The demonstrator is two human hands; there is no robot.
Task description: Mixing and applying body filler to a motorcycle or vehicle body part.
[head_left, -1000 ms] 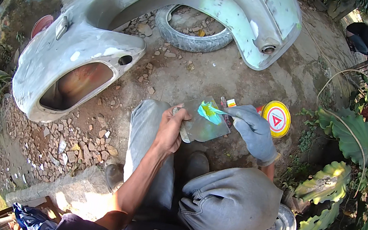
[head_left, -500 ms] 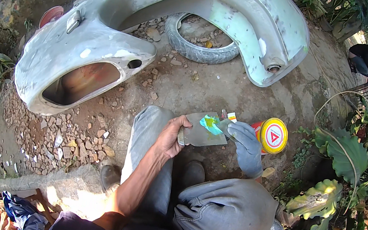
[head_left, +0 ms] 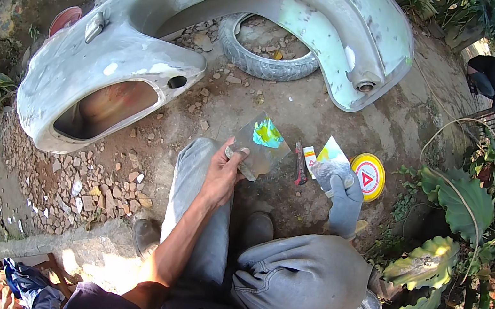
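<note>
From where I stood, the person sat low over the bare ground, grey-trousered knees (head_left: 305, 280) spread and both hands out in front. The bare left hand (head_left: 224, 167) was clamped on the near-left edge of a thin greyish mixing plate (head_left: 262, 157), thumb pressed on top; how the other fingers lay underneath I couldn't tell. Toward the far edge of that plate sat a dollop of putty (head_left: 268, 133), turquoise streaked with yellow-green. The right hand (head_left: 345, 202), in a grey glove, was closed on the near end of a flat spreader (head_left: 331, 163) that shone pale in the sun, a yellow smear near its tip; spreader and plate were well apart. Between the two, on the ground, lay a slim dark-red tool (head_left: 301, 165) and, right beside it, a small white-and-orange packet (head_left: 309, 158), close to the spreader's left edge. A round tin (head_left: 367, 177) with a yellow rim stood just beyond the glove, partly covered by it. Farther out, a scooter body shell (head_left: 113, 62), patchy grey and pale green, stretched across the yard, with a dusty tyre (head_left: 268, 67) lying by its inner curve. Broken stones (head_left: 89, 191) littered the ground to the left, big-leaved plants (head_left: 463, 201) crowded the right, and another person (head_left: 484, 68) bent down in the far right corner.
</note>
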